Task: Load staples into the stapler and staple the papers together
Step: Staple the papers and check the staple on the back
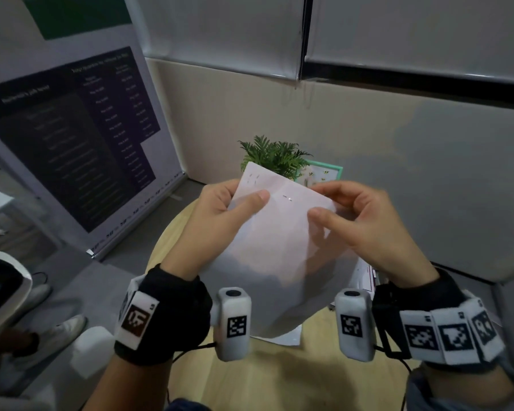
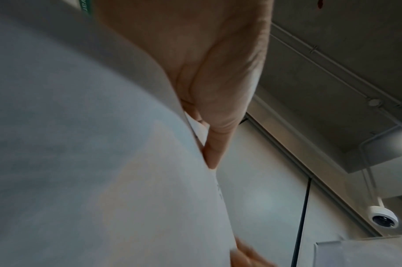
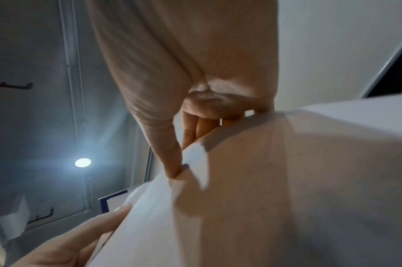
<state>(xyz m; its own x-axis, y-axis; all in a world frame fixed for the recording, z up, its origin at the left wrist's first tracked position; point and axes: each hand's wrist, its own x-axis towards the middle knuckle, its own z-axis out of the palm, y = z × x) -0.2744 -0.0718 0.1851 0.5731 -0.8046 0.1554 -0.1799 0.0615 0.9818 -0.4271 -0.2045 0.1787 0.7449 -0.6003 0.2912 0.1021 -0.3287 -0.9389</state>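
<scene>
Item one, the papers (image 1: 275, 232): white sheets that we find lifted off the round wooden table (image 1: 267, 378) and held up toward the head camera by both hands, top edge tilted away. We note a small metal staple (image 1: 287, 198) near the upper middle, and faint staple marks (image 1: 253, 178) by the top left corner. Item two, the left hand (image 1: 220, 215): we record it pinching the left edge, thumb flat on the front face and fingers curled behind. Item three, the right hand (image 1: 365, 221): it pinches the right edge, thumb on the front and fingers bent over the top; the right wrist view shows a fingertip (image 3: 172, 169) pressed against a folded corner. Item four, surroundings: a potted fern (image 1: 275, 155) and a mint-green picture frame (image 1: 324, 173) behind the papers, more papers (image 1: 365, 274) lying on the table under the right wrist, and a printed banner (image 1: 80, 149) at left.
</scene>
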